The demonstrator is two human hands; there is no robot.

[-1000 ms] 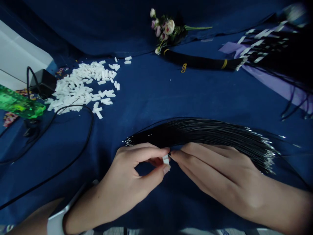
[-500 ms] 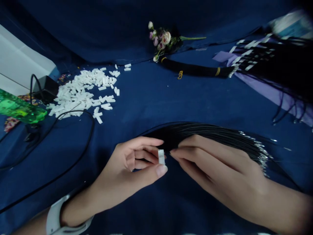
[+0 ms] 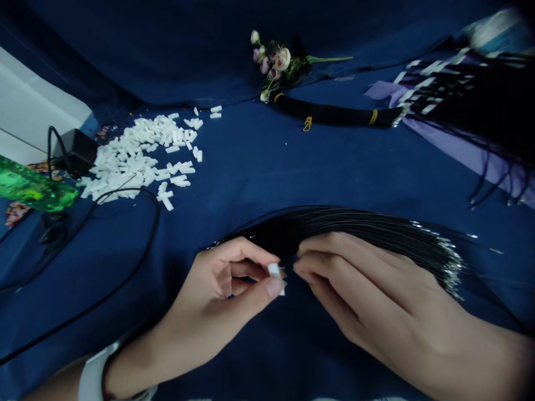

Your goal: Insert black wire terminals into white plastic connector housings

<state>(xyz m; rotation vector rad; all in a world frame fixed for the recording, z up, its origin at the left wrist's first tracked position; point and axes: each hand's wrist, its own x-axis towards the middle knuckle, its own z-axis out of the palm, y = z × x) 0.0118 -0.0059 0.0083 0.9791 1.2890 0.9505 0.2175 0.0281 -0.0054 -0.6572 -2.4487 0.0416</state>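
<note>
Between the thumb and forefinger of my left hand (image 3: 238, 295) is a small white plastic piece (image 3: 274, 270), held above the blue cloth. Just to its right, my right hand (image 3: 368, 301) is closed in a pinch on what looks like the end of a thin black cord, mostly hidden by the fingers. A short gap separates the fingertips of both hands. Behind them lies a bundle of black cords (image 3: 359, 220) with shiny metal ends fanned out at the right.
At the left is a heap of white plastic pieces (image 3: 129, 156), beside a black cable (image 3: 156, 223) and a green glittery object (image 3: 33, 186). Artificial flowers (image 3: 282, 60) and a tied black bundle (image 3: 330, 115) lie at the back. More tagged black cords (image 3: 493, 106) rest on purple material (image 3: 451, 147).
My left forefinger has closed down onto the white piece, which has tilted and sits lower between finger and thumb. The right hand keeps its pinch, nearly in place.
</note>
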